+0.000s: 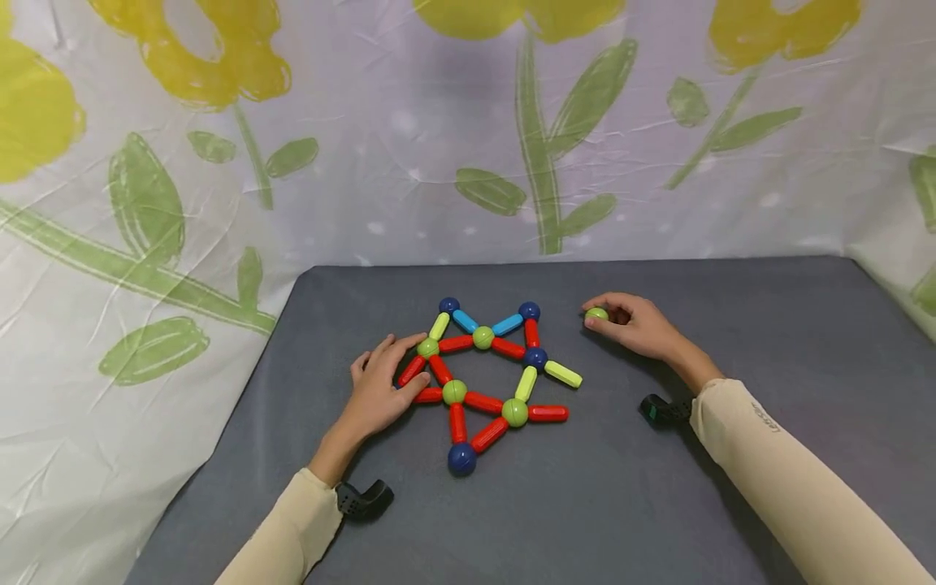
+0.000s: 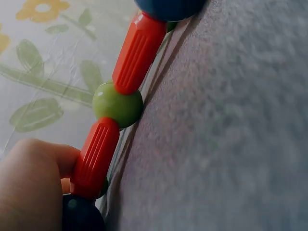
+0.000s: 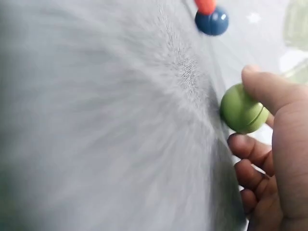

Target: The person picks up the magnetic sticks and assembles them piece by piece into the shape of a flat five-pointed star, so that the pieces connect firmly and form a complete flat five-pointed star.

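A flat frame of magnetic building rods and balls lies on the grey table, with red rods (image 1: 484,402), blue rods (image 1: 508,325), yellow-green rods (image 1: 526,383), green balls (image 1: 515,412) and dark blue balls (image 1: 461,459). My left hand (image 1: 377,393) rests at the frame's left side, fingers spread, index finger by a green ball (image 1: 427,348) and thumb against a red rod (image 2: 95,159). It partly hides a dark blue ball (image 2: 83,212). To the right of the frame, my right hand (image 1: 634,327) pinches a separate green ball (image 3: 244,109) between thumb and fingers, close to the tabletop.
The grey table (image 1: 585,504) reaches back to a pale cloth (image 1: 395,162) printed with yellow flowers and green leaves. One yellow-green rod (image 1: 564,374) and one red rod (image 1: 548,413) jut from the frame's right side with free ends.
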`<state>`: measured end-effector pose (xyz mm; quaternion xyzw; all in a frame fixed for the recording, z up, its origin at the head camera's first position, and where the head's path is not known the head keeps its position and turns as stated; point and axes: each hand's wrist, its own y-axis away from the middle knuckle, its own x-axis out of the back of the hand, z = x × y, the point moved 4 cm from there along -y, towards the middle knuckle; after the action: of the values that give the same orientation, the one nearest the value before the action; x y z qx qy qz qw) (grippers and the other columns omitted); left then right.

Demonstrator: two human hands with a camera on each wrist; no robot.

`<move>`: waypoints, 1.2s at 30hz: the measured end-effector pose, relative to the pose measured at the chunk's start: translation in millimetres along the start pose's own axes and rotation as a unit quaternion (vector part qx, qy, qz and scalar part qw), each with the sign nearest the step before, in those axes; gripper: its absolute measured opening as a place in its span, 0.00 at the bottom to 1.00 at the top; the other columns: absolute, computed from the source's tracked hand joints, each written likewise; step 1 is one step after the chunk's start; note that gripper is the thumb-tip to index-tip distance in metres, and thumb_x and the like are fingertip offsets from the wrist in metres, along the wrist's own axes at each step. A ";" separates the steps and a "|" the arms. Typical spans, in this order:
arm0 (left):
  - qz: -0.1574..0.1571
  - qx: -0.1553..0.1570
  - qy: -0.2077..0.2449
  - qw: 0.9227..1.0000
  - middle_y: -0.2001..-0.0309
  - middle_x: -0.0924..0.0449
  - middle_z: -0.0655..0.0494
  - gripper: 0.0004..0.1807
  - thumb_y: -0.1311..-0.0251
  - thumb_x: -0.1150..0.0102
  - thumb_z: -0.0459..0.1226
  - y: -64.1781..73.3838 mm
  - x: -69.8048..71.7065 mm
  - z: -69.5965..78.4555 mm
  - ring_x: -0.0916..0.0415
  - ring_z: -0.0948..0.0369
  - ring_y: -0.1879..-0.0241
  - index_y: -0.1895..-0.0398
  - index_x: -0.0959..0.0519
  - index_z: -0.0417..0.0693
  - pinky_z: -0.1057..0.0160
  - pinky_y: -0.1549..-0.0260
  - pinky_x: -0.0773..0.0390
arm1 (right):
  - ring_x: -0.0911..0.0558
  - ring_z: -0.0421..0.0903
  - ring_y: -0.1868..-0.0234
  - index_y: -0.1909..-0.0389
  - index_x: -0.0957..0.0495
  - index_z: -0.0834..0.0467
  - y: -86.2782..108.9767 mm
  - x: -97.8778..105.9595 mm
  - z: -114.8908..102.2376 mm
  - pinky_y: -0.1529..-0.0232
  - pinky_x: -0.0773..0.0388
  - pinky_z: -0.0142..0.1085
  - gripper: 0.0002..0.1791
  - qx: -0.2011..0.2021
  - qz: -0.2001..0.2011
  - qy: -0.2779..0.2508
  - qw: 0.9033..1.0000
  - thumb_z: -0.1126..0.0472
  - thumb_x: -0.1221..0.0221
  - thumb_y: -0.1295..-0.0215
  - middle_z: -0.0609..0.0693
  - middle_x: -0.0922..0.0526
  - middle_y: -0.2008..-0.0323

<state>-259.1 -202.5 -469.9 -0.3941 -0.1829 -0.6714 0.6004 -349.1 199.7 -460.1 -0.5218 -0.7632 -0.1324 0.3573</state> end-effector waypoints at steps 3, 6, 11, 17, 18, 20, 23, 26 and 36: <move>-0.003 0.003 0.003 1.000 0.27 0.30 0.53 0.31 0.33 0.40 0.47 -4.5 -4.0 2.7 0.51 0.40 0.21 0.26 0.31 0.60 0.32 0.31 0.64 | 0.31 0.43 0.74 0.41 0.19 0.54 20.6 3.9 0.1 0.70 0.34 0.34 0.17 0.009 0.022 -0.011 1.000 0.55 0.39 0.27 0.51 0.22 0.68; -0.005 0.006 0.001 1.000 0.26 0.31 0.53 0.32 0.34 0.40 0.47 -8.3 -6.3 4.6 0.51 0.40 0.20 0.26 0.31 0.59 0.31 0.31 0.63 | 0.31 0.43 0.74 0.39 0.20 0.54 38.6 4.9 -1.9 0.71 0.34 0.34 0.17 0.020 0.042 -0.024 0.999 0.58 0.39 0.27 0.52 0.21 0.69; -0.015 0.008 0.000 1.000 0.25 0.32 0.54 0.32 0.32 0.41 0.48 -15.5 -11.0 10.8 0.52 0.41 0.20 0.26 0.33 0.62 0.32 0.31 0.63 | 0.30 0.42 0.75 0.39 0.20 0.54 58.8 2.9 -8.5 0.71 0.33 0.33 0.19 0.036 0.066 -0.039 0.996 0.62 0.37 0.30 0.51 0.20 0.70; -0.014 0.002 -0.034 0.999 0.22 0.40 0.47 0.31 0.32 0.42 0.47 -18.3 -15.9 27.4 0.53 0.38 0.21 0.26 0.33 0.60 0.31 0.31 0.59 | 0.27 0.41 0.70 0.47 0.20 0.56 75.6 -2.2 -12.1 0.67 0.31 0.32 0.16 0.033 0.070 -0.072 0.994 0.66 0.33 0.35 0.50 0.17 0.61; -0.011 -0.003 -0.046 0.999 0.22 0.40 0.46 0.31 0.32 0.41 0.46 -18.1 -16.5 33.0 0.53 0.38 0.21 0.26 0.32 0.59 0.31 0.31 0.59 | 0.27 0.42 0.69 0.49 0.21 0.56 78.2 -2.6 -12.7 0.67 0.31 0.33 0.15 0.032 0.068 -0.078 0.994 0.66 0.33 0.35 0.50 0.18 0.61; -0.009 -0.020 -0.066 0.998 0.22 0.40 0.45 0.29 0.32 0.41 0.46 -17.4 -18.2 49.3 0.53 0.38 0.21 0.28 0.29 0.58 0.31 0.31 0.58 | 0.27 0.42 0.68 0.52 0.22 0.56 82.9 -3.0 -14.2 0.63 0.33 0.33 0.15 0.036 0.062 -0.079 0.994 0.67 0.31 0.38 0.49 0.20 0.63; -0.024 -0.062 -0.080 0.995 0.24 0.37 0.47 0.27 0.33 0.40 0.47 -16.2 -25.7 83.2 0.51 0.39 0.21 0.31 0.25 0.58 0.31 0.30 0.57 | 0.27 0.42 0.67 0.56 0.23 0.53 88.3 -2.8 -17.3 0.57 0.39 0.37 0.16 0.050 0.058 -0.064 0.995 0.67 0.28 0.42 0.47 0.21 0.66; -0.066 -0.101 -0.070 0.990 0.25 0.34 0.49 0.25 0.33 0.40 0.50 -14.1 -40.7 115.8 0.51 0.41 0.21 0.33 0.23 0.60 0.29 0.31 0.58 | 0.28 0.42 0.66 0.59 0.23 0.50 91.6 -2.9 -19.8 0.56 0.43 0.38 0.18 0.061 0.054 -0.039 0.996 0.65 0.26 0.45 0.45 0.23 0.67; -0.120 -0.104 -0.130 0.979 0.38 0.24 0.56 0.26 0.35 0.38 0.53 -6.0 -86.2 144.7 0.32 0.53 0.32 0.34 0.23 0.68 0.36 0.31 0.47 | 0.29 0.41 0.65 0.58 0.22 0.48 90.2 -13.4 -23.7 0.56 0.47 0.38 0.19 0.053 0.053 -0.025 0.997 0.60 0.24 0.46 0.44 0.23 0.67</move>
<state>-222.7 -40.2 -443.1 -0.5138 -0.2347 -0.6966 0.4424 -256.4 214.5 -467.8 -0.5450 -0.7492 -0.0592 0.3716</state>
